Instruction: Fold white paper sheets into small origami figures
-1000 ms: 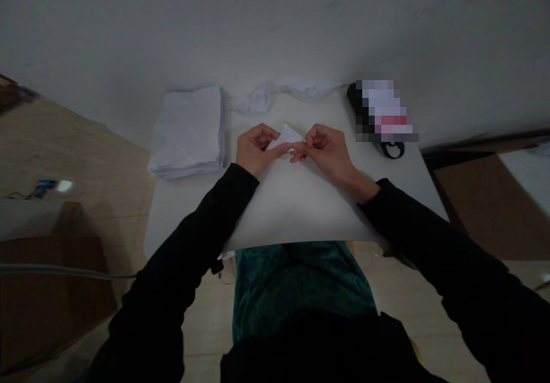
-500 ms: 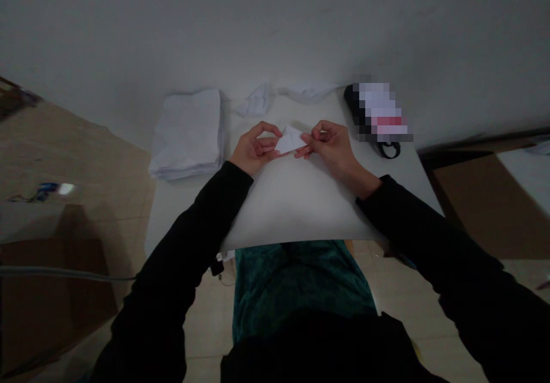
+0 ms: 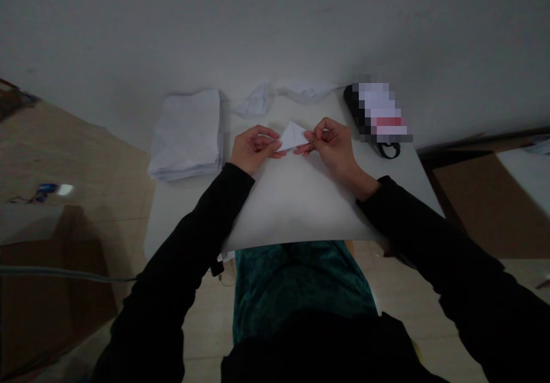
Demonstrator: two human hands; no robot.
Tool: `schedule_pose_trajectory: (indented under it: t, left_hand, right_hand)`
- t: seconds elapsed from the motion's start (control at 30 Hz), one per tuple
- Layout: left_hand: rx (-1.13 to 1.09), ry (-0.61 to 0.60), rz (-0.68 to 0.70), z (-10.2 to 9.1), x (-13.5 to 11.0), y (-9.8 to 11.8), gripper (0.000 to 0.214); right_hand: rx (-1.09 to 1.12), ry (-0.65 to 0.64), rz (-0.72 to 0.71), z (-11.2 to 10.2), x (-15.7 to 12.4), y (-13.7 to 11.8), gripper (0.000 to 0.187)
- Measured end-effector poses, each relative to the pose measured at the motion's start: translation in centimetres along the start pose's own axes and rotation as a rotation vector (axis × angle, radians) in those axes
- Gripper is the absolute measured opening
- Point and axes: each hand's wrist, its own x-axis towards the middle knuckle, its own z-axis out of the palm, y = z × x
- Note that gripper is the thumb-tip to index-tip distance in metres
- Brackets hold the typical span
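Note:
A small white sheet of folded paper (image 3: 293,135), roughly triangular with a crease down its middle, is held just above the white table (image 3: 275,205). My left hand (image 3: 256,147) pinches its left corner between thumb and fingers. At the right corner, the thumb and fingers of my right hand (image 3: 333,145) grip it as well. Behind the hands lie a folded white paper piece (image 3: 255,101) and a longer crumpled strip of white paper (image 3: 308,93). To the left of my left hand is a thick stack of white paper (image 3: 187,134).
A black case with a strap (image 3: 390,150), its upper part blurred out, lies at the table's back right. A grey wall (image 3: 275,28) rises behind the table. Cardboard boxes (image 3: 51,303) stand on the floor at left, with another box (image 3: 490,205) at right. A cable runs at left.
My left fingers have come down from the paper's upper edge and closed more on its left corner. The paper's peak has shifted slightly right. My right hand has barely moved.

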Motion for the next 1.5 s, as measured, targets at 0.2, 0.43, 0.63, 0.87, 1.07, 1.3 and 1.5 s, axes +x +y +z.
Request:
schedule_pose_trajectory:
  t: [0.2, 0.43, 0.63, 0.87, 1.07, 1.3, 1.5]
  left_hand:
    - [0.009, -0.030, 0.097, -0.7, 0.4, -0.3, 0.025]
    - [0.108, 0.001, 0.029, 0.4, -0.1, 0.6, 0.033]
    - [0.136, 0.045, 0.091, 0.3, 0.0, 0.2, 0.026]
    - [0.115, 0.056, 0.094, 0.2, 0.1, 0.4, 0.019]
    - [0.084, 0.028, 0.060, 0.3, 0.0, 0.5, 0.027]
    - [0.107, 0.044, 0.033, 0.4, -0.1, 0.6, 0.034]
    - [0.091, 0.053, 0.033, 0.3, 0.0, 0.4, 0.042]
  right_hand:
    - [0.012, 0.001, -0.045, 0.3, -0.2, -0.3, 0.048]
    - [0.045, 0.001, -0.087, 1.1, -0.7, -0.3, 0.046]
    - [0.032, -0.180, -0.029, 1.1, -1.2, -1.5, 0.045]
    - [-0.050, -0.101, -0.073, 0.6, -0.8, -1.4, 0.035]
    - [-0.130, -0.049, -0.156, 0.0, -0.8, -1.1, 0.026]
    - [-0.112, -0.017, -0.131, 0.3, -0.9, -1.7, 0.024]
    - [-0.019, -0.028, -0.006, 0.7, -0.9, -1.4, 0.031]
